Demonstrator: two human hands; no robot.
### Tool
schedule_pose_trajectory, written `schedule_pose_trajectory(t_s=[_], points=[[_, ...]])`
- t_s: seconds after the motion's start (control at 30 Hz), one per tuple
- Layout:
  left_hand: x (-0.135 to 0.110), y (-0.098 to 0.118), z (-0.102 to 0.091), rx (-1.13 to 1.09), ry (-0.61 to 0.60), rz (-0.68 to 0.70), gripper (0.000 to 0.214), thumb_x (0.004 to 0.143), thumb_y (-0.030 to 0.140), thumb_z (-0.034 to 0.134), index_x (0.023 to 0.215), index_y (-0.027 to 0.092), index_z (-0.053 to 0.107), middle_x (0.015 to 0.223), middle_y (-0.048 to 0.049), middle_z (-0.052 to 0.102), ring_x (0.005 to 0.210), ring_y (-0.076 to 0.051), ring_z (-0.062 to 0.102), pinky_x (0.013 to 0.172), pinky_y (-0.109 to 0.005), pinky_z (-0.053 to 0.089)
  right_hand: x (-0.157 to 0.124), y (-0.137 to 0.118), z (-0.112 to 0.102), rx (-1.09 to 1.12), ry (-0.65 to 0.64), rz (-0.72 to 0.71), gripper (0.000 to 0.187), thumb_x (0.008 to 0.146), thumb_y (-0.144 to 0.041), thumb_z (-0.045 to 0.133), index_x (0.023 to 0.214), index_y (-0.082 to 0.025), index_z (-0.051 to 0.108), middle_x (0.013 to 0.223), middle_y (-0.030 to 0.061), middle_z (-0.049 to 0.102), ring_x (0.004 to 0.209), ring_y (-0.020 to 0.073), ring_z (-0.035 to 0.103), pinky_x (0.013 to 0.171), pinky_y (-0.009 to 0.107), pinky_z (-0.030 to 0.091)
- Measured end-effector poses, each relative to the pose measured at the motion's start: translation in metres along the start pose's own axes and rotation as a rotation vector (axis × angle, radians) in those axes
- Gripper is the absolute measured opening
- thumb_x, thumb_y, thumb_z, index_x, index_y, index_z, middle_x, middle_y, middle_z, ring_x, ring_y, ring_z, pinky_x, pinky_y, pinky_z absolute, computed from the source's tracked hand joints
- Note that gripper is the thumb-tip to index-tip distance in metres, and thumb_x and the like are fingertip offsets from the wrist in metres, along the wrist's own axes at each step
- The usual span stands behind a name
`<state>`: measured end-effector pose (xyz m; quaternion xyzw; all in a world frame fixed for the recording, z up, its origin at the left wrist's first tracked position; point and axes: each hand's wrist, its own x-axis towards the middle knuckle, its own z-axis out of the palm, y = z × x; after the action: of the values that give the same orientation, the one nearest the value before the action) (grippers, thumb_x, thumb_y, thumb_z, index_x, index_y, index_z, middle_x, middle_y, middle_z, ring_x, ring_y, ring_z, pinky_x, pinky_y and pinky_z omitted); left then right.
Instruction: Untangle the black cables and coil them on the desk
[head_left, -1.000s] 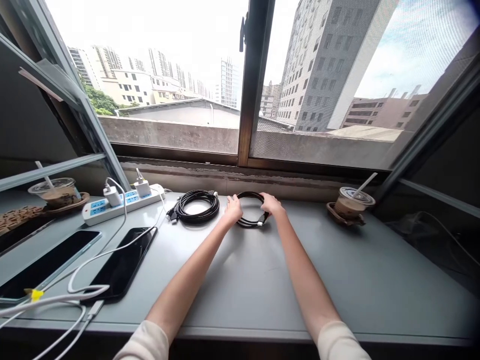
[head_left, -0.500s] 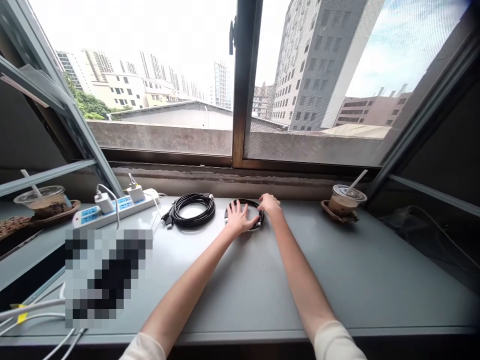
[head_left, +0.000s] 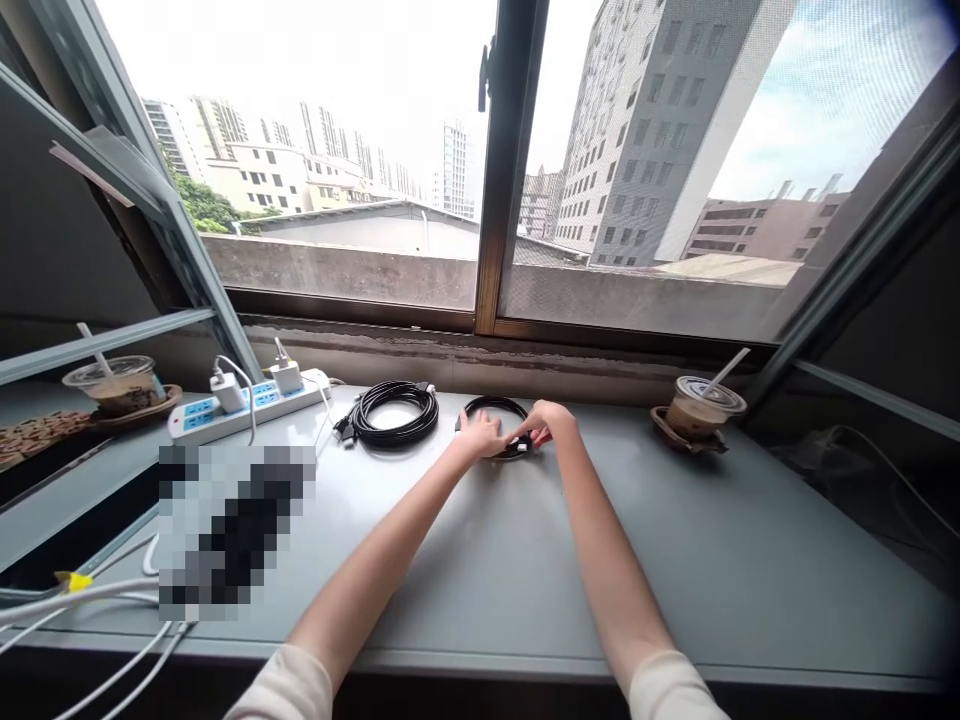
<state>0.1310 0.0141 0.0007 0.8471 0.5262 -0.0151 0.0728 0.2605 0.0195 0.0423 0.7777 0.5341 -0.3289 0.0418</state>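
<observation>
A small coil of black cable (head_left: pixel 496 402) lies on the desk in front of me, with a pale-tipped plug end (head_left: pixel 523 446) at its lower right. My left hand (head_left: pixel 480 436) rests over the coil's left and middle part, fingers apart and thumb stretched to the right. Curled over the right side of the ring, my right hand (head_left: pixel 552 420) has its fingers closed on the cable beside the plug. The thumbs nearly meet; whether they touch is unclear. A larger black cable coil (head_left: pixel 396 436) with its plugs sits just to the left.
A white power strip (head_left: pixel 255 405) with chargers stands at the back left. Drink cups on holders stand at the right (head_left: pixel 699 410) and far left (head_left: pixel 112 385). White cables (head_left: pixel 82 597) and a blurred-out dark object occupy the left front. A window runs behind the desk.
My right hand has come down from the coil's upper right onto its right side and closed there. My left hand's fingers have drawn in somewhat. The view has shifted slightly left.
</observation>
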Motion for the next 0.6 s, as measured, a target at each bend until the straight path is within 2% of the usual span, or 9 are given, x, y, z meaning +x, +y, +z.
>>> schedule_pose_trajectory(t_s=[0.1,0.2,0.3,0.37,0.5,0.6], points=[[-0.003,-0.003,-0.020,-0.021,-0.062,0.103,0.060,0.074,0.059,0.056,0.121,0.021,0.057,0.131,-0.0109,0.052,0.127,-0.028,0.040,0.107,-0.040,0.025,0.003,0.003,0.000,0.025,0.023,0.005,0.023,0.088,-0.033,0.056,0.095,-0.012,0.061,0.087,0.0025,0.066,0.073,0.0109,0.063,0.068,0.029,0.053],[-0.007,-0.001,-0.031,-0.030,-0.081,0.123,0.061,0.062,0.052,0.071,0.115,0.022,0.061,0.123,-0.0087,0.058,0.114,-0.027,0.052,0.094,-0.032,0.040,0.003,0.002,0.001,0.030,0.079,0.024,0.023,0.087,-0.034,0.056,0.089,-0.011,0.062,0.084,0.0021,0.066,0.071,0.0101,0.063,0.068,0.028,0.053],[-0.008,0.003,-0.029,-0.037,-0.118,0.114,0.045,0.063,0.047,0.071,0.099,0.021,0.068,0.105,-0.0069,0.066,0.101,-0.025,0.059,0.081,-0.029,0.046,0.005,-0.002,0.004,0.011,0.124,0.043,0.022,0.085,-0.032,0.059,0.083,-0.011,0.063,0.079,0.0014,0.067,0.069,0.0099,0.063,0.070,0.028,0.052],[-0.008,0.005,-0.025,-0.044,-0.135,0.119,0.039,0.065,0.044,0.070,0.096,0.022,0.069,0.099,-0.0049,0.068,0.095,-0.023,0.061,0.077,-0.027,0.047,0.007,-0.005,0.006,-0.004,0.139,0.049,0.020,0.085,-0.031,0.060,0.080,-0.011,0.063,0.077,0.0011,0.067,0.069,0.0100,0.063,0.071,0.028,0.052],[-0.006,0.007,-0.022,-0.032,-0.129,0.138,0.030,0.070,0.038,0.066,0.096,0.022,0.068,0.097,-0.0037,0.069,0.096,-0.022,0.061,0.084,-0.030,0.044,0.012,-0.006,0.008,-0.021,0.169,0.048,0.015,0.080,-0.025,0.064,0.073,-0.012,0.063,0.071,-0.0002,0.068,0.069,0.0105,0.065,0.074,0.027,0.051],[-0.005,0.008,-0.022,-0.015,-0.128,0.132,0.028,0.072,0.038,0.066,0.096,0.022,0.068,0.099,-0.0049,0.068,0.099,-0.024,0.060,0.086,-0.032,0.044,0.011,-0.001,0.004,-0.011,0.193,0.040,0.012,0.073,-0.020,0.067,0.064,-0.015,0.062,0.061,-0.0025,0.066,0.067,0.0105,0.067,0.075,0.021,0.049]])
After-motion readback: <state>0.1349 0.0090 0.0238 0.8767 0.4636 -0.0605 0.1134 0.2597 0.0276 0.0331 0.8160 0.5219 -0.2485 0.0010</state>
